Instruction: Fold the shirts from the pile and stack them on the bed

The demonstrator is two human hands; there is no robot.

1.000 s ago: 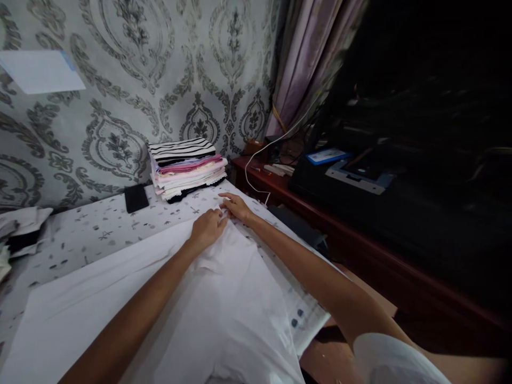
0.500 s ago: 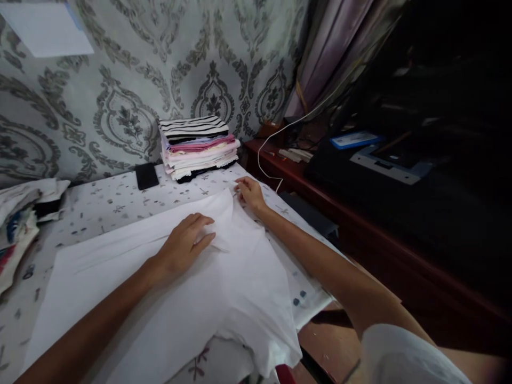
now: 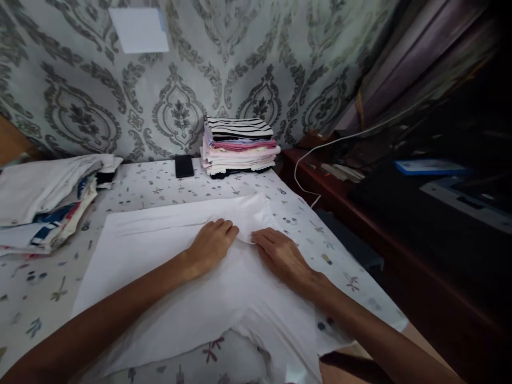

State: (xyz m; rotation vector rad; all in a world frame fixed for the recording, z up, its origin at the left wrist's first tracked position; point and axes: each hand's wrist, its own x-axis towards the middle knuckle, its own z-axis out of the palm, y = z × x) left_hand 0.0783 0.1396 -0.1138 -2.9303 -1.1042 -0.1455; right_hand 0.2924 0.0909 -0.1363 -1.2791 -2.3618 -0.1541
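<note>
A white short-sleeved shirt (image 3: 172, 314) lies spread over a patterned cloth, with one sleeve toward the near right. My left hand (image 3: 215, 242) rests on its upper middle, fingers curled down onto the fabric and the thumb hidden. Just to the right, my right hand (image 3: 282, 257) pinches a raised edge of the shirt between fingertips and thumb. Between the two hands the fabric is lifted into a small fold. Beyond them, the shirt's far right corner is bunched and creased.
Folded clothes (image 3: 242, 146) are stacked by the wall, beside a black phone (image 3: 184, 166). More folded garments (image 3: 48, 186) lie at the left. A dark red wooden cabinet (image 3: 400, 256) flanks the right side, with a white cable (image 3: 306, 160) hanging over it.
My right hand has come back from the shirt's far corner toward my left hand and now pinches an edge. My left fingers have curled onto the cloth. The view has turned left.
</note>
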